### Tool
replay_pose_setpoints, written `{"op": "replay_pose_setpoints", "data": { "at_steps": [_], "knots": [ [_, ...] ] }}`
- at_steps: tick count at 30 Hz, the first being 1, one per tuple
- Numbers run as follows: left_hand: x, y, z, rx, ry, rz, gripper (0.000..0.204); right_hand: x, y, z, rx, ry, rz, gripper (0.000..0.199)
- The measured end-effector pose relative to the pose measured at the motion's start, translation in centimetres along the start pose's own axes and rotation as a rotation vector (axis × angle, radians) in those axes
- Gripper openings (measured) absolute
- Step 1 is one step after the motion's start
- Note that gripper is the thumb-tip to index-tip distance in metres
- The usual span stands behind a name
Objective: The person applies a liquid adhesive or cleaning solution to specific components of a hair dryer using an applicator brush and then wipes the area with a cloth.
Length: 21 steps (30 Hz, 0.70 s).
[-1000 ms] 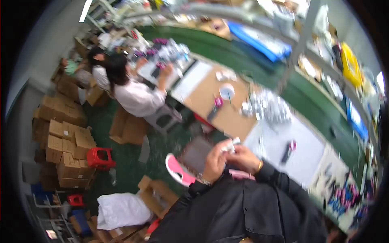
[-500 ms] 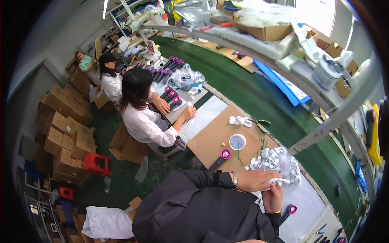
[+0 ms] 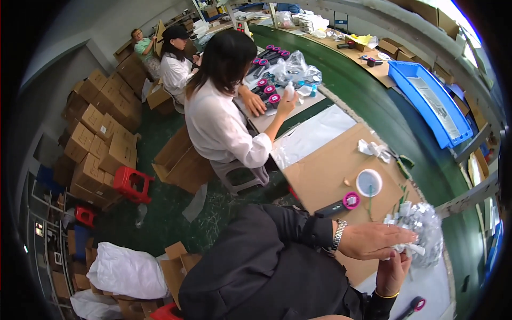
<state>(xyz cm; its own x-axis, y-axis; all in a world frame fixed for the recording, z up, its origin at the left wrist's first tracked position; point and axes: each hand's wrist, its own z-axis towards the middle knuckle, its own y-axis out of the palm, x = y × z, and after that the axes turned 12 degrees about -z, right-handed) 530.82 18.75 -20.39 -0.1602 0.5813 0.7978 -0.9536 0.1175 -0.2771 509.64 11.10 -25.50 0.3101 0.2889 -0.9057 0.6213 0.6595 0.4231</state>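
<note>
My left hand [image 3: 373, 240], with a metal watch on its wrist, reaches out over a heap of small silvery-clear packets [image 3: 426, 226] at the table's right end. My right hand [image 3: 392, 273], wearing a thin gold bracelet, is just below it. Between the fingers of both hands is a small white packet [image 3: 412, 248], held against the edge of the heap. Both of my sleeves are black.
A brown cardboard sheet [image 3: 320, 170] holds a white round dish [image 3: 369, 182] and a black tool with a pink cap [image 3: 344, 202]. A co-worker in a white shirt [image 3: 224, 128] sits to the left. Also here: a green conveyor [image 3: 368, 96], a blue tray [image 3: 426, 101], stacked boxes [image 3: 96, 144] and a red stool [image 3: 130, 184].
My view has swung left toward the seated co-workers. My hands have gone from in front of my chest to the heap of packets, still holding a small white piece.
</note>
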Motion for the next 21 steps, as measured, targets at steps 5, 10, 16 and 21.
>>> {"op": "replay_pose_setpoints", "data": {
  "at_steps": [5,10,16,21],
  "knots": [
    [-0.1,3.1,-8.2,0.225,0.164,-0.185,0.027,7.6,7.9,-5.5,0.255,-0.081,0.199,0.041],
    [3.2,3.2,-13.3,0.374,0.098,-0.213,0.022,12.3,14.4,-7.8,0.23,-0.22,0.036,0.043],
    [4.4,1.2,-16.1,0.346,-0.082,-0.731,0.049,12.1,18.4,-9.2,0.169,-0.275,-0.344,0.035],
    [2.3,-1.4,-18.7,0.151,-0.258,-0.807,0.06,14.0,19.4,-9.9,0.177,-0.167,-0.392,0.03]
  ]
}}
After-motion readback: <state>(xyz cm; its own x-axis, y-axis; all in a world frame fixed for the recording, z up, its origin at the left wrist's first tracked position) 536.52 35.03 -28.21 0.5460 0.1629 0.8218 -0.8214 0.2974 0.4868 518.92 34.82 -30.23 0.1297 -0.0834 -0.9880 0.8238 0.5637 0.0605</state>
